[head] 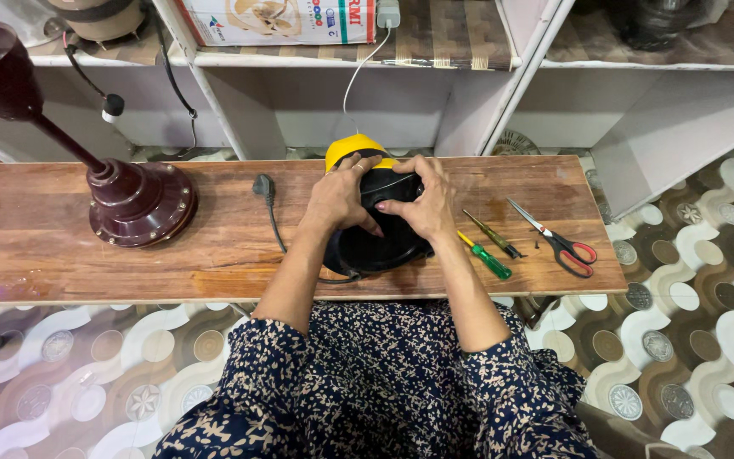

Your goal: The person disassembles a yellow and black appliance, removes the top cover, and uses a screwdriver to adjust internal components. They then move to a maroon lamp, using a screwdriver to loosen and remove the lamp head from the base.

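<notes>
A black and yellow appliance (375, 242) stands on the low wooden bench (214, 255), right in front of me. My left hand (337, 197) grips its upper left side, with the fingers reaching over the black top. My right hand (422, 200) clasps the upper right side, thumb and fingers pressed on the black housing. A black cord with a plug (263, 185) runs from the appliance to the left across the wood. My patterned dress covers my knees below the bench.
A maroon fan motor on a rod (133, 202) sits at the bench's left. Two screwdrivers (486, 246) and red-handled scissors (558, 242) lie to the right. White shelves (469, 64) with a box and a white cable stand behind. The floor is patterned tile.
</notes>
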